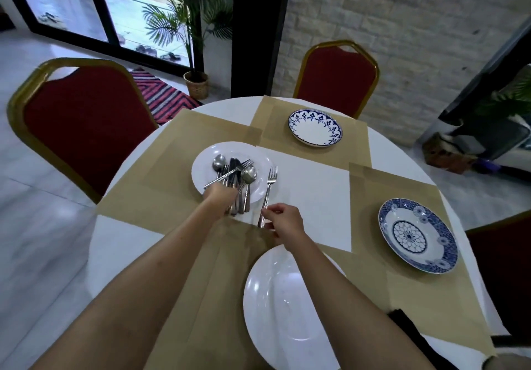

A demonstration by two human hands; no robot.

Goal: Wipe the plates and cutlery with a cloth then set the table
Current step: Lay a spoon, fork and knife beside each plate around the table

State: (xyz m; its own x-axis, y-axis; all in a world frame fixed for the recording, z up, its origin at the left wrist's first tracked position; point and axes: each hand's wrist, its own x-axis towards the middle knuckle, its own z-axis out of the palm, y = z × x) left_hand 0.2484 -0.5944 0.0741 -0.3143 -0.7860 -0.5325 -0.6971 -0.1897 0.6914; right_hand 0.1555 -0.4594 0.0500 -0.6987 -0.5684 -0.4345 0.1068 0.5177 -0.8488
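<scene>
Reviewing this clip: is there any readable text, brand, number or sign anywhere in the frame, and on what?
None: no words, brands, numbers or signs can be read in this frame.
The two blue-patterned plates carry only floral and geometric decoration, no lettering.
The two white plates are plain.
The fork in the right hand and the cutlery at the left hand show no legible stamp; too small and blurred to tell.

Blue-patterned plate, red chair
</scene>
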